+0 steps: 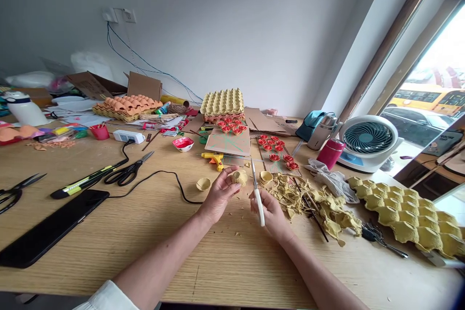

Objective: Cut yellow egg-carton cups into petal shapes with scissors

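Note:
My left hand point(220, 194) holds a small yellow egg-carton cup piece point(240, 176) by the fingertips, raised just above the wooden table point(152, 232). My right hand point(271, 213) grips white-handled scissors point(257, 194), blades pointing up and standing just right of the cup piece. Another cut yellow cup point(203, 183) lies on the table left of my hands, and one more cup point(266, 177) sits to the right. A heap of yellow carton scraps point(301, 196) spreads out beside my right hand.
A yellow egg tray point(410, 215) lies at the right, a white fan point(366, 141) and red bottle point(330, 153) behind it. Red paper roses point(276, 147) lie on cardboard. Farther back and left are stacked trays point(222, 102), a yellow glue gun point(214, 158), black scissors point(129, 172) and a phone point(54, 225).

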The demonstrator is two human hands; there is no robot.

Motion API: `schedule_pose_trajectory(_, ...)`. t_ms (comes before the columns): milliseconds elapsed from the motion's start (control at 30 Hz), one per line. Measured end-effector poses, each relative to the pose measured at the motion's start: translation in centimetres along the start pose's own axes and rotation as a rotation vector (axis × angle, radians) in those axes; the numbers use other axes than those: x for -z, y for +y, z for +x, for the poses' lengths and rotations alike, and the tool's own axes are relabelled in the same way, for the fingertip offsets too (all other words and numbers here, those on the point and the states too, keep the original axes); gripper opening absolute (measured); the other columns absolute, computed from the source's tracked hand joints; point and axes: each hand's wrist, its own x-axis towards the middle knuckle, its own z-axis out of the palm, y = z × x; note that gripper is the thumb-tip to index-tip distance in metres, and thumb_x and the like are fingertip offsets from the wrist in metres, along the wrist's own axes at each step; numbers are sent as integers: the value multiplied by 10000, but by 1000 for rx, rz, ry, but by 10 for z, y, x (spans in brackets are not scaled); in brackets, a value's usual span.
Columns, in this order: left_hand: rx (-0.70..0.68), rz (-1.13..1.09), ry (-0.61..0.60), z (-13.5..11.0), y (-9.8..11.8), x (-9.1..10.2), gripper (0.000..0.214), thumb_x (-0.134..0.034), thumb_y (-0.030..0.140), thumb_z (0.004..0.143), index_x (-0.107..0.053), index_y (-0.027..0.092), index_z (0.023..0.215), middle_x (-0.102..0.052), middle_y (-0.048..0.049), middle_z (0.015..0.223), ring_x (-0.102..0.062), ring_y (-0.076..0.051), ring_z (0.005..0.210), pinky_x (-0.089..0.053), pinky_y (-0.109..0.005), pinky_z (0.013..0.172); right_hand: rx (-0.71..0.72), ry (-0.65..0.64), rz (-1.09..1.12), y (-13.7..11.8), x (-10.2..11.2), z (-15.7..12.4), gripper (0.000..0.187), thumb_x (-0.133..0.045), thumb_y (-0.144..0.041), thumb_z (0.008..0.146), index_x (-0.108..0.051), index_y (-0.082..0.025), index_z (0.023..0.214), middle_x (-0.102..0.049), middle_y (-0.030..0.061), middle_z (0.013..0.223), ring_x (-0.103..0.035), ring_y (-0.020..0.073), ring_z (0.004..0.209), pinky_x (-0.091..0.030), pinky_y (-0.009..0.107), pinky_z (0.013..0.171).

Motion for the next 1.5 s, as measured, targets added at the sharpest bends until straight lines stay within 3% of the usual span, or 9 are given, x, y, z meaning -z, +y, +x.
schedule_pose_trajectory(133, -21, 104, -68, -3, -6, -2, 472, -803, 226, 710, -627, 234, 1149, -692, -18, 975, -610, -152, 919, -440, -271, 863, -38, 76, 161, -2, 3, 5, 313, -646, -507, 856, -544, -221, 931, -617, 24, 818, -534, 156, 662, -472, 296, 616)
schedule_pose_trajectory(300, -52, 268, -162, -3, -16, -3, 440, -788, 204, 726, -622, 223, 1134, -701, -33, 964, -626, -169, 908, -452, -295, 877, -79, 155, 272, 0, 5, 6, 371, -718, -508, 796, -520, -237, 955, -567, 4, 810, -539, 155, 655, -472, 294, 594)
schedule_pose_trajectory(500, -160, 446, -196, 0, -26, 5, 418, -744, 176, 767, -611, 223, 1161, -691, -48, 978, -616, -172, 892, -463, -280, 835, -94, 160, 303, -1, 5, 5, 439, -791, -531, 716, -554, -242, 946, -525, -21, 776, -478, 131, 626, -434, 259, 555)
schedule_pose_trajectory(633, -136, 381, -217, 0, -22, 5, 420, -763, 239, 776, -600, 226, 1163, -677, -39, 966, -605, -167, 888, -460, -280, 835, -85, 138, 299, -4, 5, 5, 459, -789, -554, 707, -540, -243, 937, -505, -27, 757, -449, 124, 612, -410, 247, 534)
schedule_pose_trajectory(900, -26, 320, -145, -1, -9, 4, 367, -705, 388, 834, -636, 201, 1142, -678, -32, 883, -626, -161, 847, -465, -271, 805, -54, 156, 248, -2, 7, 5, 392, -776, -503, 744, -581, -233, 952, -572, 14, 906, -511, 152, 720, -444, 273, 617)
schedule_pose_trajectory(1067, -147, 590, -77, 9, 0, 12, 352, -713, 409, 791, -646, 173, 1043, -741, -67, 897, -688, -192, 847, -519, -309, 814, -54, 218, 241, -2, 11, 7, 325, -738, -450, 802, -578, -217, 961, -595, 26, 919, -529, 165, 781, -445, 271, 643)
schedule_pose_trajectory(1267, -312, 805, 66, 31, 18, 43, 268, -687, 431, 774, -633, 179, 847, -743, -58, 877, -688, -191, 824, -520, -312, 823, -95, 219, 282, -1, 14, 9, 360, -744, -492, 791, -569, -216, 942, -578, -2, 858, -520, 137, 723, -448, 265, 658)
schedule_pose_trajectory(1400, -428, 1037, 136, 38, 24, 59, 175, -645, 371, 821, -680, 199, 826, -744, -53, 904, -669, -208, 884, -483, -332, 870, -154, 119, 316, -3, 14, 6, 363, -709, -537, 818, -588, -200, 880, -590, 4, 807, -543, 133, 676, -445, 256, 608)
schedule_pose_trajectory(1500, -489, 1221, 117, 38, 25, 65, 126, -613, 287, 849, -718, 221, 831, -748, -53, 949, -640, -224, 959, -444, -356, 922, -213, -1, 359, -7, 12, 3, 413, -655, -592, 841, -603, -183, 843, -600, 9, 723, -535, 122, 585, -418, 242, 532)
